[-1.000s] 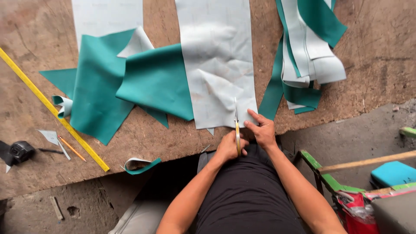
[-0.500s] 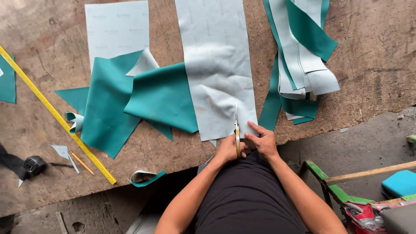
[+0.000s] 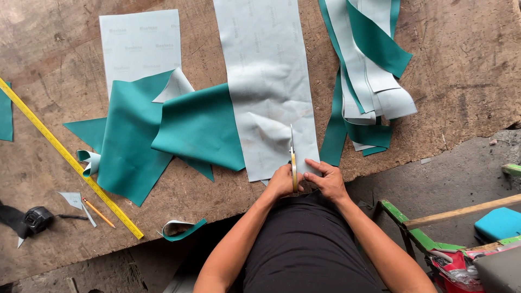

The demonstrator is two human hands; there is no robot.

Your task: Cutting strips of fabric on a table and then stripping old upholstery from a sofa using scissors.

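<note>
From the head view, looking straight down: my left hand (image 3: 282, 182) is wrapped around the handles of the scissors (image 3: 293, 157), grip closed tight on them, blades pointing away from me up the pale grey sheet (image 3: 268, 92). The blades sit inside the sheet's near end, a little in from its right edge, so the cut line runs lengthwise and peels off a narrow strip.

My right hand (image 3: 325, 179) lies flat on that near right corner, fingers spread and pressing down rather than gripping anything; it's open, pinning the material to the wooden counter (image 3: 467, 70) so it doesn't ride up with the blades. The corner sits right at the counter's edge, close to my body, which keeps the cut within easy reach.

The grey sheet lies backing side up; where it folds out to the left, the teal face (image 3: 201, 127) shows, overlapping another teal piece (image 3: 130, 146) with a curled corner. Further up-left, a separate pale rectangle (image 3: 140, 49) lies flat.

Off to the right, a heap of cut strips (image 3: 369, 70), grey and teal mixed, is piled well clear of the blade path.

On the left, the yellow ruler (image 3: 65, 157) runs diagonally across the counter, with a pencil (image 3: 97, 211) just beside its lower end and a small black tool (image 3: 37, 220) near the edge — marking gear, parked apart from the cutting. A small curled offcut (image 3: 182, 229) sits at the counter's near lip.
</note>
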